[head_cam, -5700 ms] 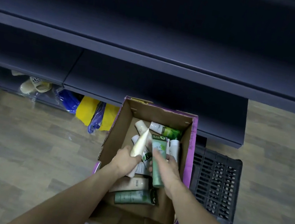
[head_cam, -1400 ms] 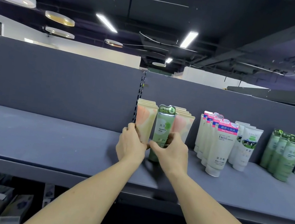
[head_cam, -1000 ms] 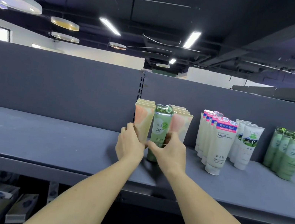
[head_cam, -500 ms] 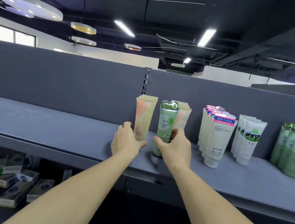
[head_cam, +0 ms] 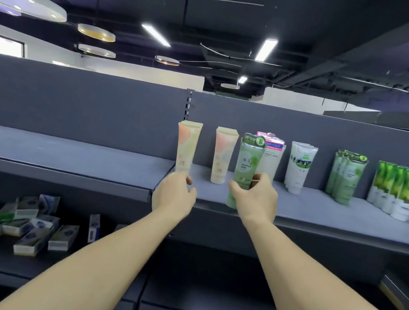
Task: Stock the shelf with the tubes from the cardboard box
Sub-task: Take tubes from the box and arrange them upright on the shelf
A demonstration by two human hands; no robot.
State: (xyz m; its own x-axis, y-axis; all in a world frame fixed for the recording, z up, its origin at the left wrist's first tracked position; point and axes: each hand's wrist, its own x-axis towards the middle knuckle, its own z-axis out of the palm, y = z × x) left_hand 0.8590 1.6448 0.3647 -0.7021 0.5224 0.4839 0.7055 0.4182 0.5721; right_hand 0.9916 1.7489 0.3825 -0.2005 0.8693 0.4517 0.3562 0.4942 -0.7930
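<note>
A: Head view first. What's the surface like?

B: A dark grey shelf (head_cam: 62,155) with a matching back panel, split by a slotted upright. Its left half is bare board; the products stand on the right half.

A: And the hands?

B: The right hand (head_cam: 255,201) has its fingers and thumb curled round the lower part of a green tube (head_cam: 247,162), held upright at the shelf's front edge, in front of the pink-topped tubes (head_cam: 272,150). The left hand (head_cam: 173,194) pinches the bottom of a peach tube (head_cam: 186,146), the front of a short row standing upright near the upright post.

A: What else stands there?

B: A second peach row (head_cam: 222,155) between the two hands, then white tubes (head_cam: 300,168), pale green tubes (head_cam: 347,178) and bright green tubes (head_cam: 397,190) further right, all upright and set apart in groups.

A: Below?

B: A lower shelf (head_cam: 95,282) with small boxes (head_cam: 23,227) lying in a loose heap at the left.

A: The room?

B: Dark ceiling with exposed cables, two lit strip lights (head_cam: 265,48), round pendant lamps (head_cam: 23,0) at the left, white walls beyond the panel.
</note>
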